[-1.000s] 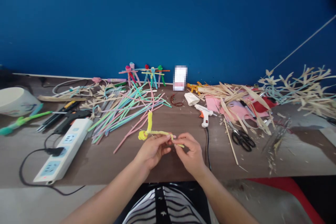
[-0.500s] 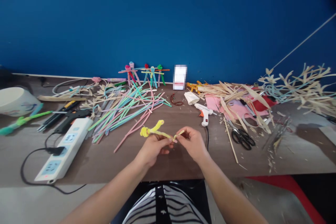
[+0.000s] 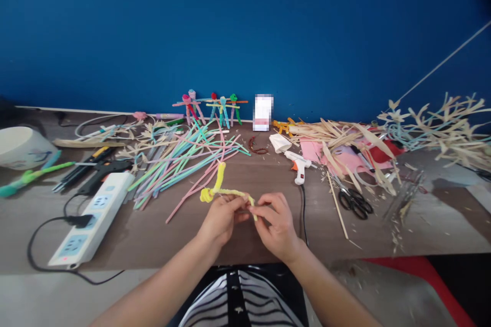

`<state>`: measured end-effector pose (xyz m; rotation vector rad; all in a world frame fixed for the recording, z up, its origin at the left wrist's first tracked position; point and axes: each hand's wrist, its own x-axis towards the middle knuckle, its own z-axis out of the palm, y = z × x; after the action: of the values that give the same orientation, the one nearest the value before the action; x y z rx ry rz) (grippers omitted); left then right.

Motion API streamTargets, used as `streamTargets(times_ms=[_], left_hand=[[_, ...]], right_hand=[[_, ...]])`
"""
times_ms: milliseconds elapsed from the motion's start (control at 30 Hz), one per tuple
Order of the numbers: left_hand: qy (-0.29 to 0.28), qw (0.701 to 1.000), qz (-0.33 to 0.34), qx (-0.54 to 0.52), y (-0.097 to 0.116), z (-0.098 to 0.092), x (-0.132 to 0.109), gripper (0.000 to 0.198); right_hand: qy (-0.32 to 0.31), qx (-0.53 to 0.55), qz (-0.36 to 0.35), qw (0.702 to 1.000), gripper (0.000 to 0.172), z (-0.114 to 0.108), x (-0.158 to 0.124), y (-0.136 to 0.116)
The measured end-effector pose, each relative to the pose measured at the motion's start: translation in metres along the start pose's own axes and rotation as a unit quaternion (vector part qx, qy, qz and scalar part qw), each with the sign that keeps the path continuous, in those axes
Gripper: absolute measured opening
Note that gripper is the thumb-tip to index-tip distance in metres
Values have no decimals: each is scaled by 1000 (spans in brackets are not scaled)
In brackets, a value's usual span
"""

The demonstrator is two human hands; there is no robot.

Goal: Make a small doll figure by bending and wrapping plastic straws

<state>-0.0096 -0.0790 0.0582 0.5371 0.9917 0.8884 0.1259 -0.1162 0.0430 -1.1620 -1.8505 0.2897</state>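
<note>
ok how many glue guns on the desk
2: a white hot glue gun right of centre, and a black hot glue gun at left, behind the power strip. Others may be hidden.

Bare left hand, bare right hand, bare forearms; black top, curved white stripes, dark center strip with small white marks.

- Bent yellow pipe cleaner held between left hand and right hand, over brown wooden worktop
- Pastel plastic strips behind it
- White plastic power strip to left
- White glue gun, black-handled steel scissors to right
</note>
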Motion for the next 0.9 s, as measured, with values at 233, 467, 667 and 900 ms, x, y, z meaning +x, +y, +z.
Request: streamTargets(times_ms=[233,467,667,900], left_hand=[[-43,994,-41,-94,-1,-3,0,10],[-7,999,-18,-49,-5,-2,-1,11],[66,989,121,56,-10,5,-1,12],[64,986,153,37,-15,7,1,7]], right_hand=[[29,196,127,972,15,9,-3,6],[64,292,238,924,8,15,-2,5],[87,192,206,956,10,10,6,-8],[61,176,164,969,15,13,2,-11]])
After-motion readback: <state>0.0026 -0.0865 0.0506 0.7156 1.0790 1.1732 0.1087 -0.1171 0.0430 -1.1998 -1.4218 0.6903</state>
